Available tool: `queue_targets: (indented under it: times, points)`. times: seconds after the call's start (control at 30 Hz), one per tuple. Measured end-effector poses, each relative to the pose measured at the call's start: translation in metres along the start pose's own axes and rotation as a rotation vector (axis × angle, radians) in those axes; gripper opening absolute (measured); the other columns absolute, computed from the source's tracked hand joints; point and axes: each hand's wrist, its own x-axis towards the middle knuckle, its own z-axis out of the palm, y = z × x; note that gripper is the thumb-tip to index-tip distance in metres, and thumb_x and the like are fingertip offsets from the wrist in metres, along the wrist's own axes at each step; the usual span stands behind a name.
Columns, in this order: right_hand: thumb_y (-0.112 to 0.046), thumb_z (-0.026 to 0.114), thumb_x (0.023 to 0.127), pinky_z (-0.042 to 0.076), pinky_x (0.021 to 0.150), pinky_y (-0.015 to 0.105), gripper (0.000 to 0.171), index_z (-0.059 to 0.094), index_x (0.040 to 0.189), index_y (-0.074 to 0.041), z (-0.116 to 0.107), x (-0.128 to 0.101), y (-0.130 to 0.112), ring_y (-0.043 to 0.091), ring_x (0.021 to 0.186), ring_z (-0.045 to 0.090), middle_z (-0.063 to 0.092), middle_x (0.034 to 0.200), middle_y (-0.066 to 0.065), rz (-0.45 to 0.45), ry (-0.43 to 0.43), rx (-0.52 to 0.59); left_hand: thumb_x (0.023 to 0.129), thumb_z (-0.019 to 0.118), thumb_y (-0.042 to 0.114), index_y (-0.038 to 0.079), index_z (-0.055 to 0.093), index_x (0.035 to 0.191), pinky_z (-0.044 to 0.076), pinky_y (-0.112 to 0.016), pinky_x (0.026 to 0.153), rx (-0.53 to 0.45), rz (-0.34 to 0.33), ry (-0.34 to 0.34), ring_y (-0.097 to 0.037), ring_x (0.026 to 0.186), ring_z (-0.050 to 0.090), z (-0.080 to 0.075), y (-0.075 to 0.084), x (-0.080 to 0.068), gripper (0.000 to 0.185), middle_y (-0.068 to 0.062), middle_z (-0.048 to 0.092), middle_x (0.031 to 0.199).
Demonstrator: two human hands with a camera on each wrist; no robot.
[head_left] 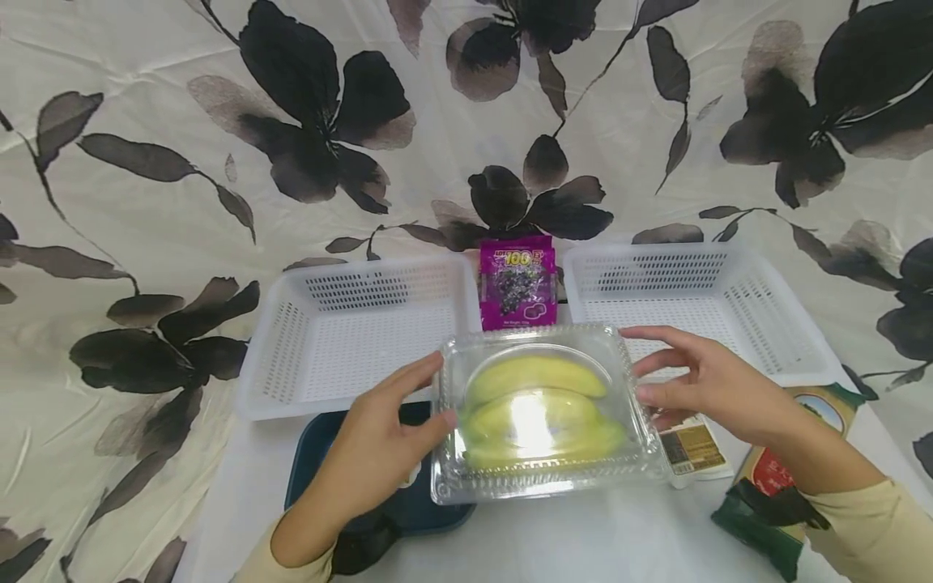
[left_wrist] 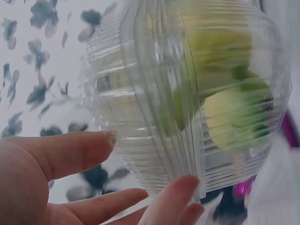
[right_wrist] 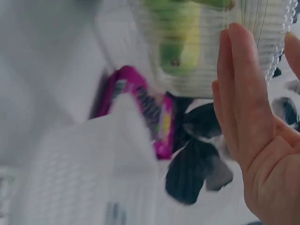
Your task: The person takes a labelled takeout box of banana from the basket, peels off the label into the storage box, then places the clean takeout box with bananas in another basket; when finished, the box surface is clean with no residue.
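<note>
A clear plastic clamshell box [head_left: 539, 486] with yellow bananas [head_left: 539, 429] inside is held up between my two hands, above the white table. My left hand [head_left: 389, 433] grips its left side, thumb at the front rim and fingers at the upper left corner. On the opposite side, my right hand [head_left: 688, 376] holds the right edge, with fingers spread along it and thumb lower down. In the left wrist view the ribbed side of the box [left_wrist: 140, 93] shows close to the fingertips. The right wrist view shows long fingers [right_wrist: 246, 79] against the box wall.
Two white perforated baskets [head_left: 273, 389] [head_left: 802, 348] stand at the back, with a purple grape candy bag [head_left: 517, 283] between them. A dark blue tray [head_left: 437, 518] lies below my left hand. Near my right forearm are a green and red packet [head_left: 765, 470] and a small brown-labelled pack [head_left: 696, 449].
</note>
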Motion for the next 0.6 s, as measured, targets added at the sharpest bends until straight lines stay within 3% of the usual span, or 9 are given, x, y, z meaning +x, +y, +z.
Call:
queue_targets:
  times: [0.17,0.23,0.37,0.5,0.6]
  points:
    - [-0.020,0.079,0.090,0.064,0.075,0.047,0.076,0.040,0.156,-0.022,0.010,0.036,-0.025,0.034,0.087,0.075,0.058,0.129,0.026,-0.049,0.016,-0.006,0.097,0.071,0.028,0.016,0.048,0.153,0.058,-0.048,0.095,0.103,-0.021,0.084,-0.029,0.139,0.053,-0.029,-0.005,0.017,0.062,-0.005,0.050,0.156]
    - [-0.022,0.080,0.090,0.064,0.077,0.046,0.076,0.041,0.156,-0.024,0.014,0.050,-0.033,0.033,0.088,0.075,0.059,0.128,0.024,-0.056,0.024,-0.010,0.098,0.069,0.027,0.016,0.048,0.153,0.054,-0.056,0.101,0.132,-0.044,0.108,-0.031,0.139,0.054,-0.040,-0.007,0.023,0.060,-0.006,0.051,0.155]
    - [-0.025,0.079,0.091,0.064,0.082,0.045,0.074,0.042,0.156,-0.028,0.025,0.078,-0.049,0.033,0.096,0.073,0.059,0.130,0.020,-0.047,0.038,0.000,0.099,0.066,0.027,0.013,0.047,0.153,0.053,-0.057,0.101,0.165,-0.080,0.136,-0.037,0.139,0.053,-0.062,-0.013,0.033,0.059,-0.011,0.050,0.156]
    - [-0.027,0.075,0.094,0.063,0.086,0.043,0.070,0.043,0.156,-0.030,0.038,0.103,-0.059,0.031,0.112,0.065,0.057,0.134,0.016,-0.052,0.046,-0.001,0.099,0.067,0.027,0.011,0.044,0.155,0.050,-0.059,0.105,0.172,-0.112,0.129,-0.040,0.141,0.050,-0.082,-0.023,0.045,0.062,-0.015,0.045,0.158]
    - [-0.024,0.071,0.097,0.062,0.089,0.041,0.066,0.043,0.156,-0.029,0.049,0.120,-0.065,0.031,0.114,0.063,0.056,0.137,0.014,-0.063,0.037,0.047,0.097,0.070,0.026,0.010,0.040,0.157,0.048,-0.060,0.106,0.168,-0.127,0.113,-0.041,0.143,0.047,-0.098,-0.032,0.054,0.068,-0.016,0.043,0.160]
